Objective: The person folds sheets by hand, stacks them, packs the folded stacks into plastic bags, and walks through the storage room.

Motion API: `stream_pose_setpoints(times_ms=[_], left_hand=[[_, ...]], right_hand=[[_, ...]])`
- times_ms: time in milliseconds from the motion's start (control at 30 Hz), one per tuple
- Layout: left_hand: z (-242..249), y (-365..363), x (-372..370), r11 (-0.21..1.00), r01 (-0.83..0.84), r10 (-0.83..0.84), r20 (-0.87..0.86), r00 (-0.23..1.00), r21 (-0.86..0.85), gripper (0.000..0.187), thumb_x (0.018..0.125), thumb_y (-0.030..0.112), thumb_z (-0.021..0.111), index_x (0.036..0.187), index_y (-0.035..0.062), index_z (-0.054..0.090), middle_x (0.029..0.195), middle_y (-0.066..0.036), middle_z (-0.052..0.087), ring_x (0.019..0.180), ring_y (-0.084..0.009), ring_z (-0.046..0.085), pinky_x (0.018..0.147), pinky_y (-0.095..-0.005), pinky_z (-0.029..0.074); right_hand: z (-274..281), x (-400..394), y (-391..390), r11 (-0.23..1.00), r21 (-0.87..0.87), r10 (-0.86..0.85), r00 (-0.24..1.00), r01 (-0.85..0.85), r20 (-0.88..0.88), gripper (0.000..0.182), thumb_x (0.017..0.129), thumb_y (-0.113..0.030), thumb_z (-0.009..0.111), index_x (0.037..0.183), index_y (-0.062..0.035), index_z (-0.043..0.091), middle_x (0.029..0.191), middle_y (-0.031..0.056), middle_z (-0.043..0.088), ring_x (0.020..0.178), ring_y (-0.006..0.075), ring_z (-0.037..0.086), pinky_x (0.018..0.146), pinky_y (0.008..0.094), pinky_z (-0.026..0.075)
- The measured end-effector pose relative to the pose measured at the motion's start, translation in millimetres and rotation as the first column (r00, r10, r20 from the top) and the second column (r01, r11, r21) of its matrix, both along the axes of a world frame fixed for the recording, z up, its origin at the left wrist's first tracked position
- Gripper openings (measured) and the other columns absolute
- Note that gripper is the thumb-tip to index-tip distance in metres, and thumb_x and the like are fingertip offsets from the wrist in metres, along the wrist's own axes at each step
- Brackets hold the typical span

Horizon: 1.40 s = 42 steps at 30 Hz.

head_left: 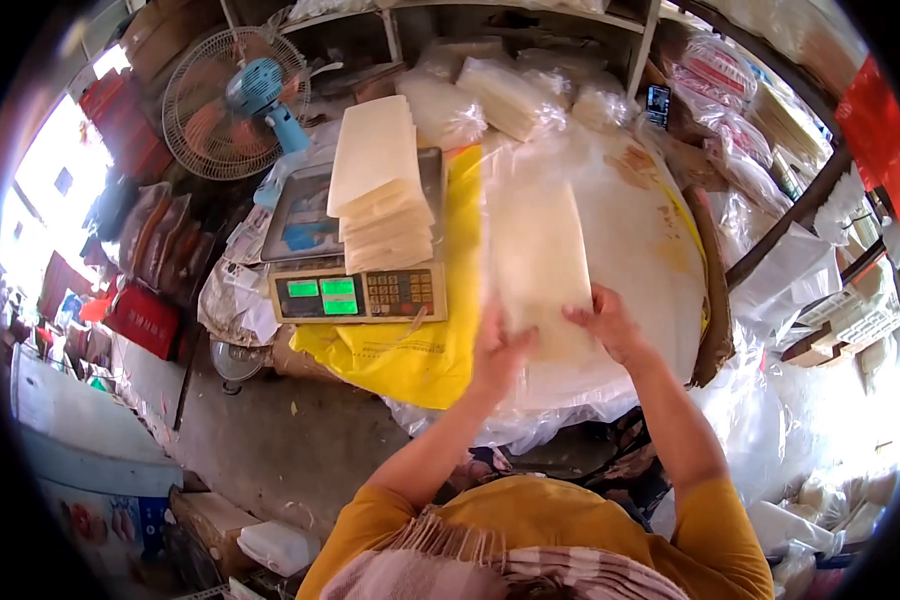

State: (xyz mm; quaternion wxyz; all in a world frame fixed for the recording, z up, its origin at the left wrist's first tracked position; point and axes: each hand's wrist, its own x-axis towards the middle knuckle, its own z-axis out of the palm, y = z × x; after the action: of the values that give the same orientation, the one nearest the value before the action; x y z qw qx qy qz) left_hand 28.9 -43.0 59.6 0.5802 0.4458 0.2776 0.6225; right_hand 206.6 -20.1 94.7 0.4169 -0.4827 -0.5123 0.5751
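A stack of long cream-coloured sheets (550, 250) is between my hands, above a table top covered in clear plastic (650, 260). My left hand (500, 350), somewhat blurred, grips the stack's near left edge with the thumb over the top. At the near right corner my right hand (610, 325) is closed on it, thumb on top and fingers beneath. To the left, another pile of cream sheets (380, 160) lies fanned out on the tray of a digital scale (405, 293) with green lit displays.
Yellow plastic (400, 360) lies beside and under the scale. A standing fan (235, 105) is behind it at left. Clear-bagged packs (515, 95) line the back. A phone (658, 104) stands at back right, near shelves of bagged goods (740, 140).
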Motion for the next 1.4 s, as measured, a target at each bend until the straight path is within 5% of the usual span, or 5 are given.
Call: stream_pose_setpoints(times_ms=[467,700,767,1067,1400], left_hand=[[14.2,164.6,-387.0,0.876,-0.482,0.396,-0.522,0.756,-0.033,0.068,0.075,0.007,0.063,0.136,-0.0008,0.034,0.122,-0.014,0.052,0.104,-0.0205,0.054,0.086,-0.0322,0.045],[10.6,104.8,-289.0,0.832,-0.552,0.381,-0.777,0.500,0.053,0.033,0.086,0.028,0.060,0.100,-0.0002,0.053,0.097,-0.020,0.059,0.088,-0.0284,0.059,0.078,-0.0360,0.048],[13.3,85.3,-228.9,0.804,-0.404,0.271,-0.335,0.902,-0.437,0.030,0.091,0.030,0.055,0.101,0.0018,0.055,0.092,-0.016,0.062,0.081,-0.0241,0.062,0.073,-0.0320,0.052],[40.4,85.7,-164.0,0.948,-0.116,0.196,0.257,0.946,-0.297,0.043,0.093,0.040,0.045,0.114,0.0033,0.052,0.102,-0.010,0.062,0.085,-0.0220,0.064,0.066,-0.0339,0.057],[47.2,30.2,-40.3,0.971,0.179,-0.217,-0.261,0.941,-0.161,0.037,0.087,0.023,0.058,0.113,-0.0023,0.053,0.099,-0.004,0.061,0.088,-0.0097,0.057,0.077,-0.0247,0.046]], right_hand=[[47.4,-103.3,138.9,0.917,0.376,0.019,0.956,-0.133,0.292,0.052,0.083,-0.030,0.065,0.125,-0.0043,0.050,0.119,0.0096,0.055,0.104,0.0143,0.055,0.082,0.0255,0.045],[97.0,-192.3,171.6,0.951,0.310,-0.046,0.993,0.009,0.111,0.074,0.080,-0.035,0.066,0.137,-0.0048,0.031,0.125,0.0147,0.050,0.112,0.0220,0.049,0.095,0.0295,0.038],[63.7,-205.7,193.4,0.963,0.261,0.076,0.997,-0.071,-0.012,0.075,0.080,-0.025,0.066,0.140,-0.0058,0.024,0.124,0.0142,0.050,0.111,0.0217,0.050,0.095,0.0294,0.039],[28.5,-159.4,184.8,0.968,0.064,0.246,0.860,-0.244,-0.446,0.063,0.084,-0.012,0.061,0.138,-0.0065,0.028,0.120,0.0115,0.053,0.104,0.0204,0.054,0.088,0.0319,0.045],[-3.2,19.2,-2.3,0.997,-0.010,-0.074,0.878,0.078,-0.472,0.052,0.093,-0.009,0.047,0.141,-0.0111,0.027,0.128,0.0070,0.049,0.114,0.0156,0.048,0.096,0.0318,0.041]])
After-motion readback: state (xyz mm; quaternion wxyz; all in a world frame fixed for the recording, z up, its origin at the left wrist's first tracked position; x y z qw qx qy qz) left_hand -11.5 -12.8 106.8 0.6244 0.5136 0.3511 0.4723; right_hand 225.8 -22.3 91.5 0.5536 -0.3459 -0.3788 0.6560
